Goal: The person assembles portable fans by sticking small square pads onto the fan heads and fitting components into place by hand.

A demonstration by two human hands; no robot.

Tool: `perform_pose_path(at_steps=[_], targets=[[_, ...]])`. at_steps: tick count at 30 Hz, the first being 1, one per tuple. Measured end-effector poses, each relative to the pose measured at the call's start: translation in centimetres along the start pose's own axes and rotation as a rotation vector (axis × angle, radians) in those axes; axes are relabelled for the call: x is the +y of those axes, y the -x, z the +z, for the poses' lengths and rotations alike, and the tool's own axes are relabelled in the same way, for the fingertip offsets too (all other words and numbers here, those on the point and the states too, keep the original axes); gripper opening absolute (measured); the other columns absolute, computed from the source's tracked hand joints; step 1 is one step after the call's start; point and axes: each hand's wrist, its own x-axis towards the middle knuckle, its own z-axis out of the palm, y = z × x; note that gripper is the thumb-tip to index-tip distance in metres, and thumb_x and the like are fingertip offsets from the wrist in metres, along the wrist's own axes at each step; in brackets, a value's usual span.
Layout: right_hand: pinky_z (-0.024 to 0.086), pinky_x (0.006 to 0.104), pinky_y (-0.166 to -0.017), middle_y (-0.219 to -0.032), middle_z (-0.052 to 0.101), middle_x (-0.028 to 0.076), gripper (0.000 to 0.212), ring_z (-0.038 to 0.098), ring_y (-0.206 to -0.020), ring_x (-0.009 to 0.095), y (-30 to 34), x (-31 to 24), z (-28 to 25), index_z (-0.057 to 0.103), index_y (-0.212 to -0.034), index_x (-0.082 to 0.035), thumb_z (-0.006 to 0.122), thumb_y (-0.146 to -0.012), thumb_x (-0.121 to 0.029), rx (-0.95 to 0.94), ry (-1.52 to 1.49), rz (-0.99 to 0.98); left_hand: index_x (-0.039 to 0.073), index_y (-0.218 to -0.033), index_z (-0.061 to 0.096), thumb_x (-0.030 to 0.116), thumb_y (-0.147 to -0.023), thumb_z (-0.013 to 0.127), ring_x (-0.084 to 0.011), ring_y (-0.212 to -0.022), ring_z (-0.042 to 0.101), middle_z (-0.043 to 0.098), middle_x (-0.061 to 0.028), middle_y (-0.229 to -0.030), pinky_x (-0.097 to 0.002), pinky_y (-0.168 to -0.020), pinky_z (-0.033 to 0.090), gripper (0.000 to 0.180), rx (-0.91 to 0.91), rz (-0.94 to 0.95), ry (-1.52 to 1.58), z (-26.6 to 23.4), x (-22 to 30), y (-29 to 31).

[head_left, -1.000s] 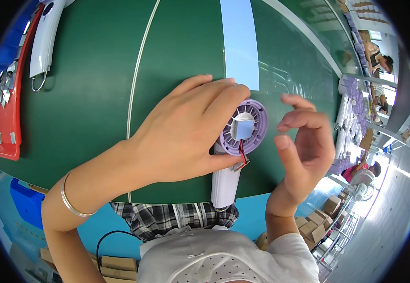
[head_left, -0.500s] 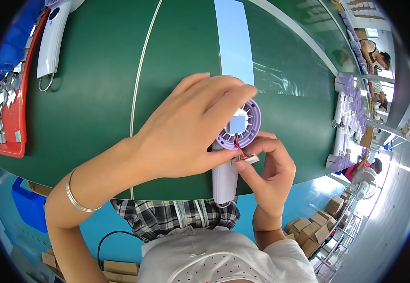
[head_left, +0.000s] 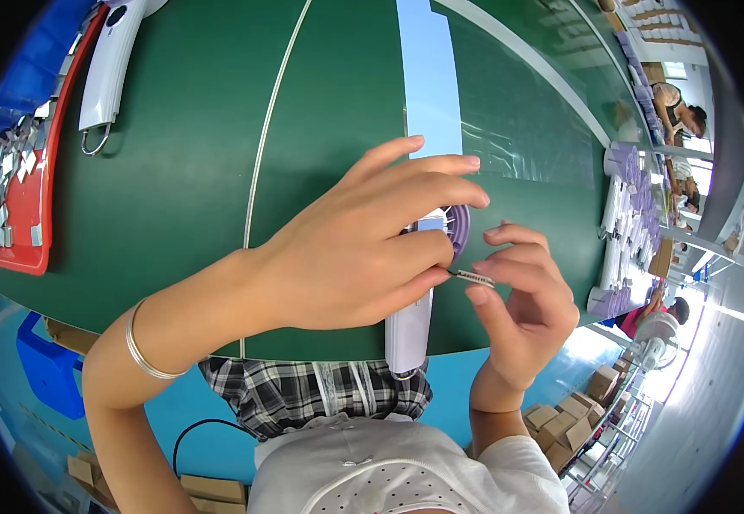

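Note:
A handheld fan with a lilac round head (head_left: 459, 233) and a pale handle (head_left: 408, 336) lies on the green table, pointing toward me. My left hand (head_left: 363, 244) spreads over the fan head and hides most of it. Its thumb and index finger pinch at the thin wires, which barely show. From that pinch a small circuit board (head_left: 475, 277) sticks out to the right, its edge turned up. My right hand (head_left: 526, 300) has the board's outer end between thumb and index finger, the other fingers curled loosely. Part of a blue block (head_left: 430, 224) shows inside the fan head.
At the left, a red tray (head_left: 21, 253) holds many small metallic pieces beside another pale fan handle (head_left: 108, 73). A light blue strip (head_left: 432, 94) runs beyond my hands. Several lilac fans (head_left: 624, 231) are piled at the right edge. Cardboard boxes (head_left: 565, 420) stand on the floor.
My right hand has moved right and slightly down, away from the fan, with the board shifting right. My left hand now covers more of the fan head; its upper fingers have lifted and spread.

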Motion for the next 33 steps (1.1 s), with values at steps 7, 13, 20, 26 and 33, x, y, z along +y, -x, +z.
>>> perform_pose_path(at_steps=[7, 13, 20, 26, 33], targets=[[0.043, 0.0564, -0.101, -0.085, 0.069, 0.004, 0.022, 0.066, -0.1, 0.032, -0.8, -0.5, -0.4, 0.078, -0.084, -0.009, 0.082, -0.063, -0.003, -0.071, 0.393, -0.255, 0.005, -0.084, 0.064, 0.005, -0.073, 0.078, -0.0376, -0.131, 0.051, 0.059, -0.0157, -0.131, -0.0591, -0.108, 0.037, 0.018, 0.069, -0.025, -0.046, 0.2, 0.3, 0.2], [0.041, 0.0549, -0.103, -0.087, 0.071, 0.003, 0.021, 0.065, -0.106, 0.032, -1.6, -0.2, -0.4, 0.079, -0.086, -0.009, 0.081, -0.065, -0.004, -0.1, 0.227, -0.11, 0.007, -0.127, 0.056, 0.01, -0.071, 0.082, -0.0388, -0.129, 0.049, 0.052, -0.0155, -0.138, -0.0534, -0.106, 0.041, 0.062, -0.009, -0.1, 0.032, -0.2, 0.0, 0.2], [0.04, 0.0547, -0.104, -0.086, 0.071, 0.002, 0.02, 0.065, -0.107, 0.029, -1.8, 0.0, 0.1, 0.079, -0.086, -0.01, 0.082, -0.067, -0.006, -0.166, 0.274, -0.131, 0.005, -0.141, 0.046, 0.014, -0.069, 0.086, -0.0373, -0.127, 0.051, 0.053, -0.0158, -0.139, -0.0471, -0.105, 0.044, 0.082, -0.025, -0.113, 0.07, 0.1, -0.6, 0.4], [0.04, 0.0535, -0.104, -0.085, 0.071, 0.002, 0.019, 0.065, -0.106, 0.029, -2.0, 0.1, 0.2, 0.078, -0.086, -0.01, 0.082, -0.068, -0.006, -0.2, 0.348, -0.198, 0.004, -0.14, 0.046, 0.015, -0.071, 0.085, -0.0378, -0.126, 0.053, 0.054, -0.0156, -0.138, -0.0476, -0.105, 0.045, 0.081, -0.008, -0.093, 0.068, 0.3, -0.8, 0.3], [0.039, 0.0526, -0.104, -0.087, 0.071, 0.002, 0.021, 0.066, -0.103, 0.029, -2.0, 0.2, 1.0, 0.075, -0.087, -0.009, 0.084, -0.068, -0.007, -0.138, 0.405, -0.283, 0.005, -0.14, 0.046, 0.016, -0.07, 0.086, -0.0363, -0.124, 0.054, 0.054, -0.0153, -0.138, -0.0472, -0.102, 0.048, 0.081, 0.001, -0.116, 0.04, -0.1, -0.4, 0.4]])
